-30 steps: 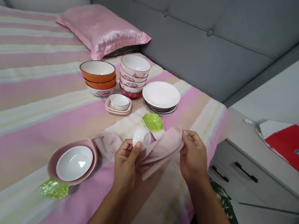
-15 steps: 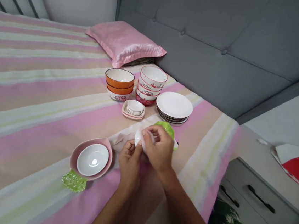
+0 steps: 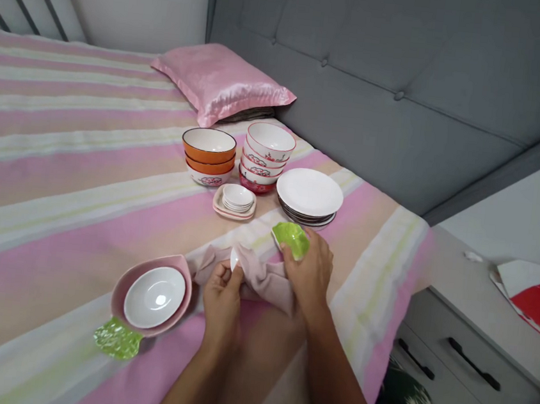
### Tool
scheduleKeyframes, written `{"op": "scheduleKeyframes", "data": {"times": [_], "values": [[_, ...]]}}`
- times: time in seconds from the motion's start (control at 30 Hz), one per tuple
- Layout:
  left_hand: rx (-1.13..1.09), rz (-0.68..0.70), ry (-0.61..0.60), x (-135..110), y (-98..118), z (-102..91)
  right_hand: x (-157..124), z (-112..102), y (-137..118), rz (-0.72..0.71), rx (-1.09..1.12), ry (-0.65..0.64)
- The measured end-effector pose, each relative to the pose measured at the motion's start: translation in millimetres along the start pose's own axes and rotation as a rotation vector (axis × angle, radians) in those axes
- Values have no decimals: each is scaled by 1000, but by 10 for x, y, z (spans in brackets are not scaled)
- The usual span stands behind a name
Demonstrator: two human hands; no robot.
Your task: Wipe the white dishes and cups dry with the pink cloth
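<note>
My left hand pinches a small white dish, seen nearly edge-on. A crumpled pale pink cloth spreads behind and to the right of these fingers. Further right, my right hand is closed on the edge of a shiny green leaf-shaped dish, its thumb at the near side. The cloth's right end lies against this hand. Left of my hands, a pink dish with a green leaf handle lies on the bed with a white bowl inside it.
Beyond my hands stand stacked orange-topped bowls, patterned white bowls, white plates and small white dishes on pinkish square ones. A pink pillow rests by the grey headboard. A drawer cabinet stands right.
My right hand has left the white dish and moved right to the green dish. My left hand keeps the white dish, a little further left. The cloth now lies spread between the hands.
</note>
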State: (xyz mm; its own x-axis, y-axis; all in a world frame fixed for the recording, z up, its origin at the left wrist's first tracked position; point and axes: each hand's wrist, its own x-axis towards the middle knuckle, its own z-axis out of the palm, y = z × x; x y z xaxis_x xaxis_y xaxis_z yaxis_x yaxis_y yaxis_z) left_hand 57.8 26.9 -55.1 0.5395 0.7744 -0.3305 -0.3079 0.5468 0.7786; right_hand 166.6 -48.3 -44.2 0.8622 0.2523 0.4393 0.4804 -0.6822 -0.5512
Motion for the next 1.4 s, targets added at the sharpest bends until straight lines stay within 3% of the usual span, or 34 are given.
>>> {"op": "scheduleKeyframes", "data": {"times": [0.1,0.2,0.5,0.63,0.77,0.87,0.97,1.07,1.13,1.2,1.3,1.4], "values": [[6,2,-12,17,-13,-10,49,54,152,43,-50,-210],[13,-4,-5,25,-19,-13,104,129,221,81,-58,-242],[23,-10,-11,15,-17,-18,300,321,374,-30,109,-291],[22,-6,-17,9,-8,-10,255,242,435,-30,335,-316],[36,2,-19,12,-12,-11,155,15,524,-63,595,-344],[40,-2,-15,10,-10,-12,87,-138,654,-5,627,-188],[38,-6,-16,5,-5,-11,146,-194,842,83,561,122],[39,-6,-29,3,-5,-13,379,-150,1059,223,326,398],[44,-10,-24,6,-8,-16,583,-85,1189,368,167,445],[48,-15,-16,9,-8,-16,770,-9,1280,463,38,378],[51,-17,-9,12,-4,-13,934,80,1323,478,-78,341],[53,-19,-4,15,1,-12,911,92,1274,431,-110,363]]}}
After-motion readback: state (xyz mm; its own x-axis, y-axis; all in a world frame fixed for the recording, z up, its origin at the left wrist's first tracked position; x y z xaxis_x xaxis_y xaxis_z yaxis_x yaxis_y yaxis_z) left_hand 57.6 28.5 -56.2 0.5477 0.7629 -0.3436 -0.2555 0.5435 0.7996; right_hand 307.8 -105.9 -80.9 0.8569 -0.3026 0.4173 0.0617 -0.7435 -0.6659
